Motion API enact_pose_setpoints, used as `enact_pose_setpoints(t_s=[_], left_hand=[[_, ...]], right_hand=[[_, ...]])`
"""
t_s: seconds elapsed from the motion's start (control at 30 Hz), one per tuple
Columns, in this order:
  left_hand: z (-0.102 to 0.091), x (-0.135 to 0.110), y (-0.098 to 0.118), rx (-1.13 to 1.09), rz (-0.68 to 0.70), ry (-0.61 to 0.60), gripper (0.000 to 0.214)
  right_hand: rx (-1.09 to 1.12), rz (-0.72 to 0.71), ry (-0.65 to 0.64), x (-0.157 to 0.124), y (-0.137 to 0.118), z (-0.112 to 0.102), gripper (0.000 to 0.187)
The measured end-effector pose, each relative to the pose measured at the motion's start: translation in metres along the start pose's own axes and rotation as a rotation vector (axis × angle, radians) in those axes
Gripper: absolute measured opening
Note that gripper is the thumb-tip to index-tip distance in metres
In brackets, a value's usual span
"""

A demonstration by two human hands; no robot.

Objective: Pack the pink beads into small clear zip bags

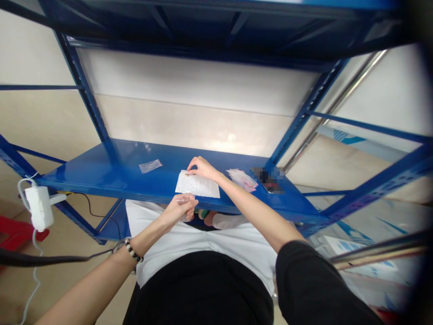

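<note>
The right hand [202,168] is the one to look at here. It's curled over with the fingertips pinched in, sitting right on the top left corner of a sheet of white paper [198,185]. There's a tiny gold-colored speck [187,174] at the pinch, but it's too small to make out, and I can't tell if that hand really has hold of the paper or is just pressing on it.

The left hand [183,209] sits lower, right by the near edge of the sheet, fingers half curled and not fully closed. It might be holding something thin and see-through, but honestly I can't tell from this angle.

The paper lies flat on a blue metal shelf [101,169], with its long side running left to right along the shelf and tilted a little. The right hand is the closer of the two, since it's actually on the sheet.

Moving outward, a small clear plastic bag [150,166] lies off to the left of the paper, and a crumpled pinkish packet [241,179] sits just to the right. Past that is a dark object [268,181] that's too blurred to identify. There's a beaded bracelet [132,249] on the left wrist, and a white plug [39,207] with its cord hangs by the shelf's left end.
</note>
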State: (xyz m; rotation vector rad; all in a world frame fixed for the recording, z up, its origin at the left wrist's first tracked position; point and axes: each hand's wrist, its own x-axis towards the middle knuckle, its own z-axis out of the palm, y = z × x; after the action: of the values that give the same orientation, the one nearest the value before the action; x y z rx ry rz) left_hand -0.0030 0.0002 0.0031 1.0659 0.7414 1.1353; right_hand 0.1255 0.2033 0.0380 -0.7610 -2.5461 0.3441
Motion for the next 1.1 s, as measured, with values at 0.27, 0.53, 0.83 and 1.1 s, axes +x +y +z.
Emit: enact_pose_setpoints(t_s=[0.27, 0.53, 0.83, 1.1], left_hand=[[0.0, 0.001, 0.002, 0.008, -0.004, 0.004, 0.035], [-0.003, 0.0, 0.001, 0.066, 0.013, 0.015, 0.036], [-0.002, -0.002, 0.007, 0.119, 0.017, 0.002, 0.036], [0.001, -0.008, 0.002, 0.184, 0.032, 0.01, 0.038]], right_hand=[[-0.008, -0.032, -0.005, 0.007, 0.004, 0.009, 0.007], [-0.011, 0.008, 0.14, 0.006, -0.009, 0.003, 0.008], [0.324, -0.197, -0.071, -0.031, -0.082, -0.021, 0.007], [0.41, -0.219, -0.138, -0.073, -0.113, -0.032, 0.006]])
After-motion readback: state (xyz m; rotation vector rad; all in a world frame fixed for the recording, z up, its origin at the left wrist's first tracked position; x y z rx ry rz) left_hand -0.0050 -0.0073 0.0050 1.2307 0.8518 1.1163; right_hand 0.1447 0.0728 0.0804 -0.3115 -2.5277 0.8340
